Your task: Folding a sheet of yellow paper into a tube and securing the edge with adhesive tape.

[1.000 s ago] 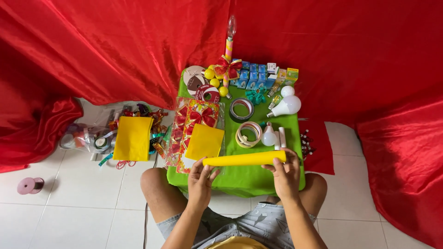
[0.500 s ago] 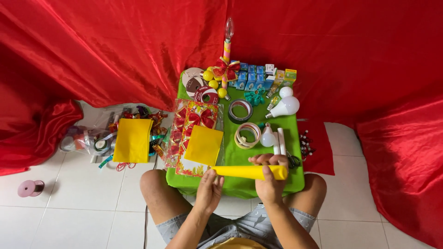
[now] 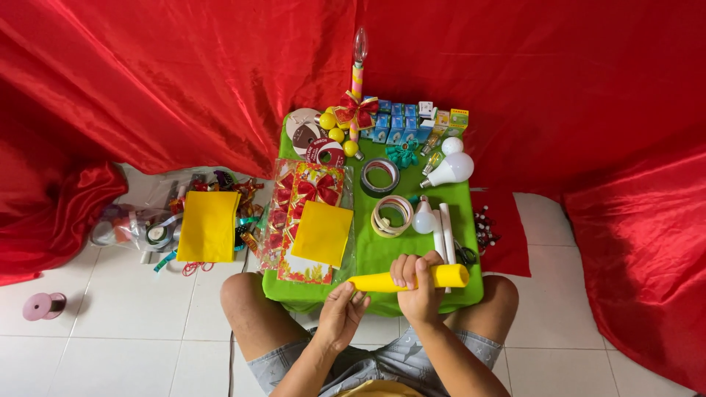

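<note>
Wrapped around the middle of a rolled yellow tube [image 3: 408, 279], the right hand [image 3: 417, 289] has its grip fully closed, fingers curled over the top. At the tube's left end the left hand [image 3: 340, 315] pinches the tip between thumb and fingers. That tube lies crosswise, low in the frame at centre, over the near edge of the green bench [image 3: 382, 246] and just above the person's knees.

Red cloth [image 3: 184, 73] fills the upper frame and both sides. On the bench, left of centre, a flat clear packet printed with red bows [image 3: 309, 191] carries a yellow sheet [image 3: 321, 233]. Left of the bench, on the white tiled floor [image 3: 110, 331], a second yellow sheet [image 3: 208, 226] lies over a heap of ribbons. At the bench's far edge stands a row of small blue boxes [image 3: 393, 126], with white, yellow and green boxes to their right. Rings of tape [image 3: 381, 175] sit mid-bench, and white bulbs [image 3: 450, 170] to the right. A pink spool [image 3: 43, 305] rests at lower left.
</note>
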